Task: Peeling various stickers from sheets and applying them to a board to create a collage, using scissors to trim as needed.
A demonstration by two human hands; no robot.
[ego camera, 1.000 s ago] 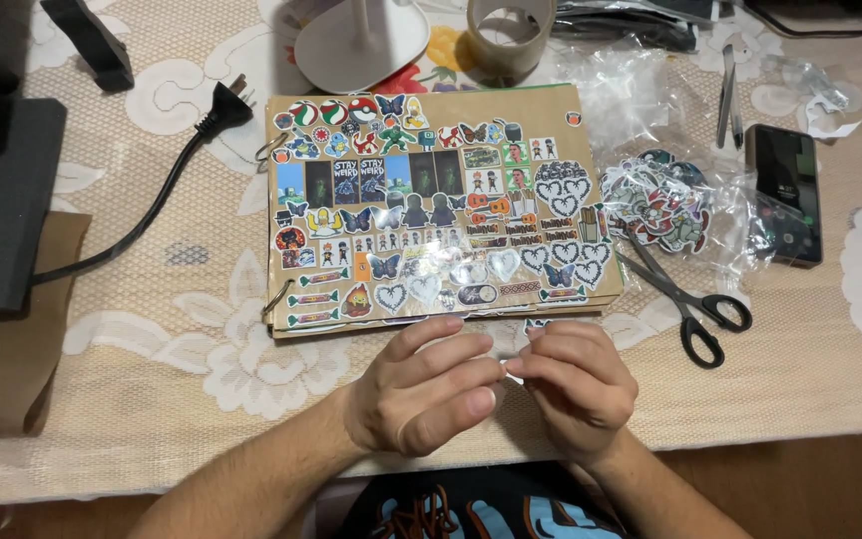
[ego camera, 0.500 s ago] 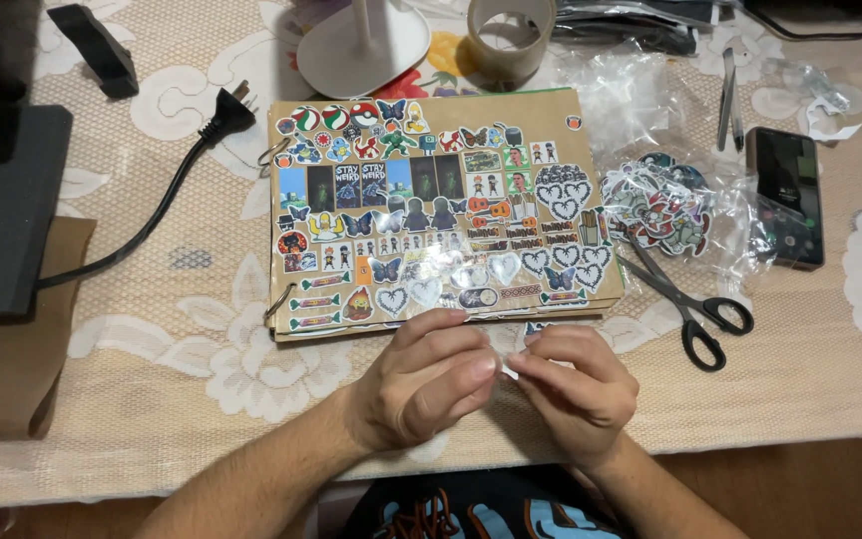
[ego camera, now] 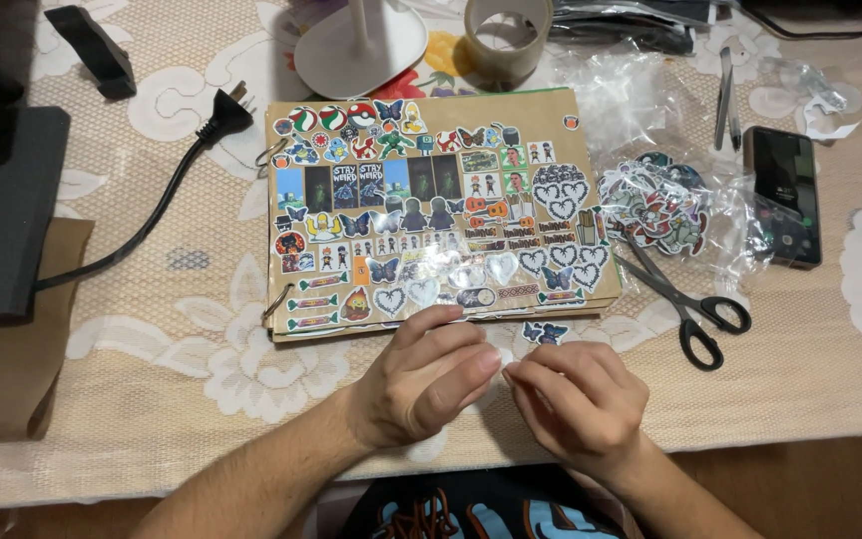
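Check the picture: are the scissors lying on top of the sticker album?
No, the scissors lie on the tablecloth to the right of the sticker album, beside its edge.

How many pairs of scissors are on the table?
1. The black-handled scissors lie just right of the sticker-covered board, beside the sticker pile and beyond the right hand. Others may hide under the clear plastic.

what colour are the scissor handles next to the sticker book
Black. The scissors lie right of the sticker book; the head view shows them best.
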